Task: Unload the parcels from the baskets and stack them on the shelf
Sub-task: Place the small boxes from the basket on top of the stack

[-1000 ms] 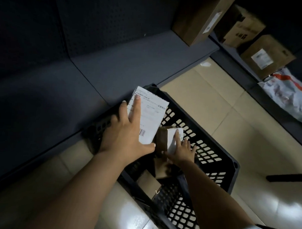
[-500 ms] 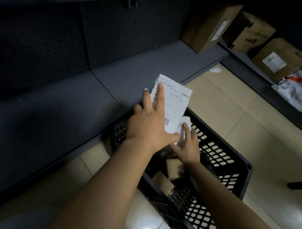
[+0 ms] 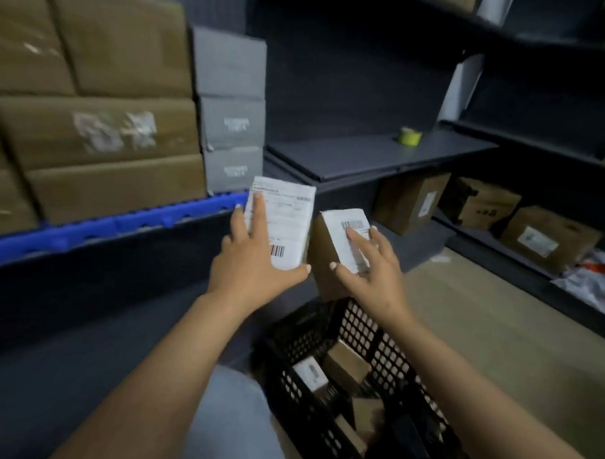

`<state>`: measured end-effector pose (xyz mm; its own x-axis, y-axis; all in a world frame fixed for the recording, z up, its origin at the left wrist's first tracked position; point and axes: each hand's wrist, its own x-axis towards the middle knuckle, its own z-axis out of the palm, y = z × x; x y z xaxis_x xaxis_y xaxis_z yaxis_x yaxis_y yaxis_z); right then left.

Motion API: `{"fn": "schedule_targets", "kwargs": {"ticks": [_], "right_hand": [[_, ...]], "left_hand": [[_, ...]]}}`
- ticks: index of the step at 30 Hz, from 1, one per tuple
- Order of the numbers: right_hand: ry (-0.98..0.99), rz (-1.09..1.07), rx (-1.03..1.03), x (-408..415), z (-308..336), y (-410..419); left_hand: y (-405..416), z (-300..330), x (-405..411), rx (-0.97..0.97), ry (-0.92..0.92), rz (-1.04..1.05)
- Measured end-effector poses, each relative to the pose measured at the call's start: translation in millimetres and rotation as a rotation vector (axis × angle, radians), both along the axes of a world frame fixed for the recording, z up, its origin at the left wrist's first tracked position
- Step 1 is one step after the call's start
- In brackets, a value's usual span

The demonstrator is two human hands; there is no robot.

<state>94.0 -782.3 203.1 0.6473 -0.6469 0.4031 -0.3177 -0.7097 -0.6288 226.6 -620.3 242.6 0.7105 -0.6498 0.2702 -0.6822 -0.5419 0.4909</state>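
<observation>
Both hands are carrying one parcel each above the black basket (image 3: pixel 386 352). In the left hand (image 3: pixel 255 272), the grip is holding the flat white-labelled parcel (image 3: pixel 284 222): the thumb is hooking under its lower edge and the straight fingers are pressing on its label face, so the grip is spread wide over a thin thing. In the right hand (image 3: pixel 375 269), the grip is clasping the small brown box (image 3: pixel 331 251), with the fingers lying across its white label and the thumb on the near side. The two parcels are staying just beside each other, almost touching. The relation that is deciding the coming move is, I think, this one: the dark shelf board (image 3: pixel 365 156) is lying ahead of both grips and a little above them, slightly to the right, so the right hand is the nearer one. A small yellow-green roll (image 3: pixel 410 135) is standing near the back of this board. The flat parcel is standing with its long axis upright, tilted a little, so it probably needs laying down before it can be stacked. More small parcels (image 3: pixel 347 366) are waiting in the basket, so the unloading seems far from finished. At the left, large brown cartons (image 3: pixel 102 129) and grey boxes (image 3: pixel 232 124) are filling another shelf with a blue edge.
</observation>
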Motion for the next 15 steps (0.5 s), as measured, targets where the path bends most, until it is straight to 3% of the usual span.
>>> {"fn": "schedule_targets", "kwargs": {"ticks": [7,15], "right_hand": [[-0.267,0.300,-0.068,60,130,87],[-0.435,0.545,-0.107,126,201,197]], "left_hand": [[127,110,37,-0.123,-0.149,0.257],[256,183,49,-0.120,-0.286,0.544]]}}
